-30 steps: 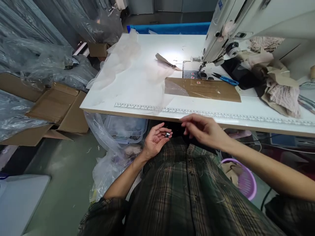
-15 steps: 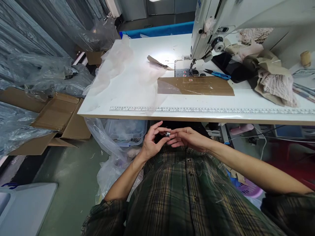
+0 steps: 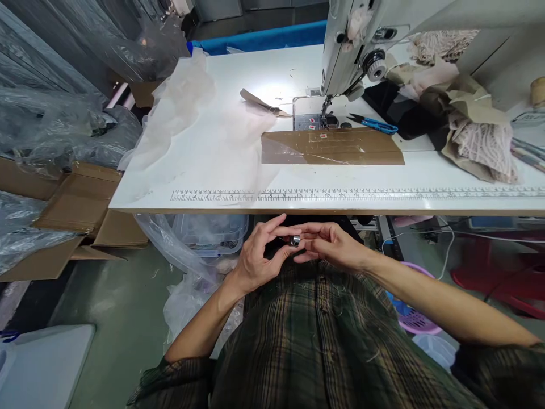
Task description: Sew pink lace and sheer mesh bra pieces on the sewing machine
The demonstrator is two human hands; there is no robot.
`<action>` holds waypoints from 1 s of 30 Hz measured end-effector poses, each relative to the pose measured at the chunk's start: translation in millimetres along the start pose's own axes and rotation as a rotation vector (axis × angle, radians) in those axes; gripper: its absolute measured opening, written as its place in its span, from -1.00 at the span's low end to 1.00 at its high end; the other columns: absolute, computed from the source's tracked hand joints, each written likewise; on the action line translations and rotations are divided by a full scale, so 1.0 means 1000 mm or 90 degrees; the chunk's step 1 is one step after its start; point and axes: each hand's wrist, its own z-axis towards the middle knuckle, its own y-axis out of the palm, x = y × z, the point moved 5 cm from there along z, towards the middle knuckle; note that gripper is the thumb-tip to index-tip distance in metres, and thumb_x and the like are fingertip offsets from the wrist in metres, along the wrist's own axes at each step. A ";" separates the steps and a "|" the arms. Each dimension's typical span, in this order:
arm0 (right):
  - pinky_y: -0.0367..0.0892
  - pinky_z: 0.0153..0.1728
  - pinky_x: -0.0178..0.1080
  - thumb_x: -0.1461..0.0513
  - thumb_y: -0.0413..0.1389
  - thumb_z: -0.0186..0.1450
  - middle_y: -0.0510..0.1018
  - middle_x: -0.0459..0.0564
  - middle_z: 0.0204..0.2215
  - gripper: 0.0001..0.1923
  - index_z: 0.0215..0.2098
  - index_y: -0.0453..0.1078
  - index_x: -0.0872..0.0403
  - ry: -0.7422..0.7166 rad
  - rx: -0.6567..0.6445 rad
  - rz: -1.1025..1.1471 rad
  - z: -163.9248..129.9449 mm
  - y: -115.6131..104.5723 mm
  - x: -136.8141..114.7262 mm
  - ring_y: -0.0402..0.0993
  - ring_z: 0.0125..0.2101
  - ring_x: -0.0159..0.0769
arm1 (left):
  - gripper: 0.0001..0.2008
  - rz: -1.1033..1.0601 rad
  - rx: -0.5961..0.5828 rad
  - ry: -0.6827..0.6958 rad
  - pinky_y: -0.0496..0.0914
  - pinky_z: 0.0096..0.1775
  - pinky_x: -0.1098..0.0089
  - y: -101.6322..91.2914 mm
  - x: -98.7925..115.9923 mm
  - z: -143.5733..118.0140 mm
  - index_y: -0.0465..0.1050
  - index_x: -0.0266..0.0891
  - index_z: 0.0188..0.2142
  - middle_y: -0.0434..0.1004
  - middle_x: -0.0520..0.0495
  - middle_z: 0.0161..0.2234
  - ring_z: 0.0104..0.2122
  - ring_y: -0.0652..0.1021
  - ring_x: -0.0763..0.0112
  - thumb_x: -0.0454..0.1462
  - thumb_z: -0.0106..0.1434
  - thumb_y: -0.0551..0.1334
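A small shiny metal part (image 3: 294,241) sits between the fingertips of both hands, just below the front edge of the white sewing table (image 3: 383,176). My left hand (image 3: 255,255) cups it from the left with fingers curled. From the right, my right hand (image 3: 327,244) pinches it. Both hands hover over my plaid shirt, apart from the table. On the table, the sewing machine (image 3: 366,40) stands at the back, with a brown cardboard strip (image 3: 336,147) in front of its needle.
Sheer white fabric (image 3: 204,130) drapes over the table's left part. Blue snips (image 3: 374,124) and a heap of beige lace cloth (image 3: 472,125) lie at the right. Cardboard boxes (image 3: 80,210), plastic bags and a clear bin (image 3: 213,230) crowd the floor at left; a purple basket (image 3: 415,318) is at right.
My right hand came down from the table edge and joined the left hand on the small metal part, which earlier lay in the left fingers alone. The view shifted slightly.
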 end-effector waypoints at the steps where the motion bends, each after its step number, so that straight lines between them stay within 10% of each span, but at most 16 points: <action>1: 0.57 -0.19 -0.24 0.19 0.33 0.15 0.60 -0.04 -0.29 -0.71 -0.16 0.54 0.10 -0.001 -0.007 0.002 -0.002 0.000 -0.004 0.58 -0.24 -0.35 | -0.35 0.024 -0.004 0.018 0.37 -0.01 0.20 -0.002 0.004 0.004 0.13 -0.15 0.24 0.65 -0.08 -0.19 -0.14 0.58 0.30 -0.31 0.22 0.33; 15: 0.54 -0.10 -0.22 0.19 0.28 0.20 0.60 -0.08 -0.37 -0.71 -0.10 0.56 0.07 -0.002 -0.039 -0.063 -0.022 0.001 -0.058 0.58 -0.31 -0.40 | -0.42 0.042 -0.056 0.186 0.32 -0.07 0.17 -0.003 0.047 0.064 0.17 -0.16 0.17 0.65 -0.06 -0.19 -0.22 0.55 0.30 -0.38 0.21 0.32; 25: 0.50 -0.02 -0.15 0.18 0.29 0.20 0.63 0.03 -0.21 -0.68 -0.08 0.52 0.08 -0.062 0.003 -0.010 -0.020 -0.008 -0.085 0.59 -0.12 -0.24 | -0.45 -0.085 0.008 0.085 0.43 0.02 0.22 0.003 0.031 0.089 0.15 -0.18 0.19 0.61 -0.10 -0.13 -0.12 0.59 0.32 -0.40 0.26 0.27; 30: 0.52 -0.06 -0.11 0.14 0.21 0.27 0.59 0.08 -0.09 -0.60 0.06 0.41 0.07 -0.256 0.130 -0.323 -0.016 -0.026 -0.099 0.60 -0.17 -0.22 | -0.51 -0.296 0.059 -0.051 0.51 -0.06 0.30 0.008 0.007 0.098 0.18 -0.21 0.14 0.55 -0.17 -0.04 -0.12 0.58 0.36 -0.33 0.27 0.28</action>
